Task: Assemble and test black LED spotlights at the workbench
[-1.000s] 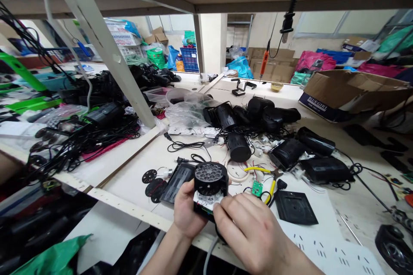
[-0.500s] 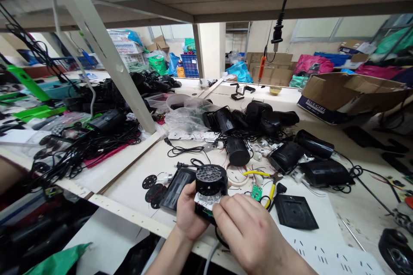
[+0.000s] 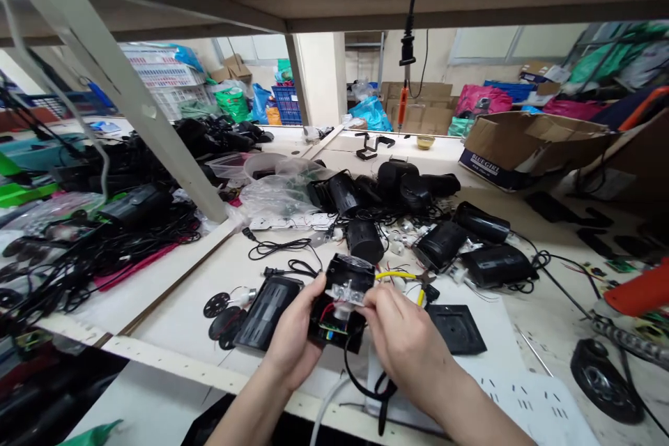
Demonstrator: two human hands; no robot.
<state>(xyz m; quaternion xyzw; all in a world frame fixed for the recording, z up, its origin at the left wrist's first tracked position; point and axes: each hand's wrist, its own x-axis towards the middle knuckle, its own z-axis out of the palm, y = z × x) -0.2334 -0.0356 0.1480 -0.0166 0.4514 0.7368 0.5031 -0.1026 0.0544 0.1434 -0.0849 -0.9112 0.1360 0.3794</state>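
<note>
My left hand is closed around a black plastic housing with its open side facing me. Inside it I see red wires, a small circuit board and a clear plastic part. The fingers of my right hand are pinched at the right end of that clear part. A black cord loops down below the housing. To the left lies a slotted black cover, beside dark perforated discs. Yellow-handled pliers are partly hidden behind my right hand.
A square black plate lies right of my hand. Several black housings and loose wires cover the table behind. A cardboard box stands back right. An orange screwdriver hangs overhead. A slanted post rises at left.
The housing has tilted, so its inside with the red wires now shows instead of the honeycomb-patterned top. My right hand has shifted to the clear part's edge. The camera view has turned right.
</note>
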